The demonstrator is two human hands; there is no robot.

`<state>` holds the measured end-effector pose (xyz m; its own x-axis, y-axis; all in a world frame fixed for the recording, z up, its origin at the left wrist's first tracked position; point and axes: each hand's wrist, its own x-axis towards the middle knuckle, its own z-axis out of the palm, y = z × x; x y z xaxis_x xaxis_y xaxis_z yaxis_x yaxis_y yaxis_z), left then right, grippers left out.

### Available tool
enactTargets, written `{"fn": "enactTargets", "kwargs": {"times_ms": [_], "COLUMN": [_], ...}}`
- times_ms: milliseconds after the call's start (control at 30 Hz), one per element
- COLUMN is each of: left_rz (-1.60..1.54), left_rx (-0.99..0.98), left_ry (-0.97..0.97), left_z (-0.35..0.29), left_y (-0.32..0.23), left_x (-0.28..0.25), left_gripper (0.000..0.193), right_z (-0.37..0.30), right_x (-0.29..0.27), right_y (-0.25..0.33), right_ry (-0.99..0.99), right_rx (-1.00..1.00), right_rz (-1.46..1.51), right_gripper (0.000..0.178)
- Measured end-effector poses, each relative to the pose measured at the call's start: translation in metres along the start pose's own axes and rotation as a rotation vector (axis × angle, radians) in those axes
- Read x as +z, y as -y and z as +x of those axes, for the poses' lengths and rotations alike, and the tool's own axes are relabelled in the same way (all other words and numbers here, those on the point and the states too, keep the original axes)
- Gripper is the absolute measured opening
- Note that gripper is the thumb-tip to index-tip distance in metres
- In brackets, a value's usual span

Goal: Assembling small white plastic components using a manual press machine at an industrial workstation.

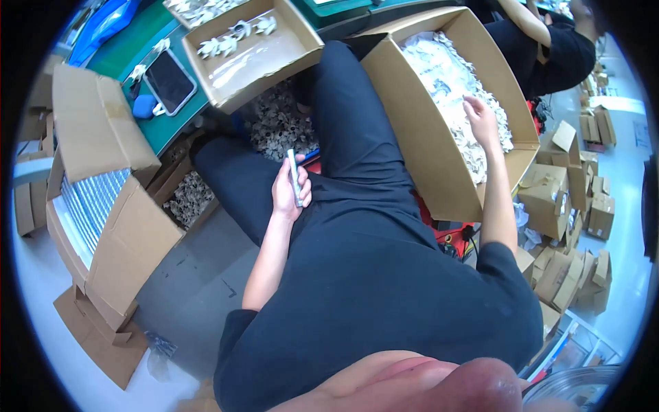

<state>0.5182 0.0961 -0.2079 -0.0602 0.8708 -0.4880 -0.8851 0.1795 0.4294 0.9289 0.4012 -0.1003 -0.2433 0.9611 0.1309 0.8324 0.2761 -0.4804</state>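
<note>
My left hand (290,189), in front of my lap, is closed round a slim pale grey-green stick-like tool (294,177) that points up and away from me; its exact kind cannot be made out. Over the large cardboard box (425,137) on the right, my right hand (482,120) has its fingers curled together. Whether something small is between those fingertips is too small to tell. Beneath that hand lie many small white parts (478,168) and a crumpled clear plastic bag (429,60).
A shallow carton (257,79) with a few white parts sits on the green table (154,48), beside a phone (170,81). Grey parts (278,127) fill a container below. An open carton (103,130) stands left. Stacked boxes (546,196) and another person (549,58) are at right.
</note>
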Motion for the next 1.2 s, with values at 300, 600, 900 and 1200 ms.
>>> {"fn": "enactTargets", "kwargs": {"times_ms": [300,600,900,1200], "left_rz": [0.269,0.07,-0.115,-0.087], "left_rx": [0.025,0.184,0.502,0.596], "left_ry": [0.109,0.212,0.234,0.172], "left_z": [-0.01,-0.017,-0.031,-0.043], "left_y": [-0.058,-0.06,-0.069,-0.062], "left_x": [0.004,0.013,0.019,0.01], "left_gripper": [0.041,0.042,0.042,0.042], "right_z": [-0.044,0.063,0.078,0.08], "right_x": [0.121,0.123,0.006,-0.02], "right_y": [0.211,0.212,0.227,0.218], "right_ry": [0.128,0.206,0.886,0.864], "right_rx": [-0.136,-0.37,-0.189,-0.356], "right_rz": [-0.113,-0.025,0.068,0.033], "right_gripper": [0.036,0.032,0.039,0.063]}}
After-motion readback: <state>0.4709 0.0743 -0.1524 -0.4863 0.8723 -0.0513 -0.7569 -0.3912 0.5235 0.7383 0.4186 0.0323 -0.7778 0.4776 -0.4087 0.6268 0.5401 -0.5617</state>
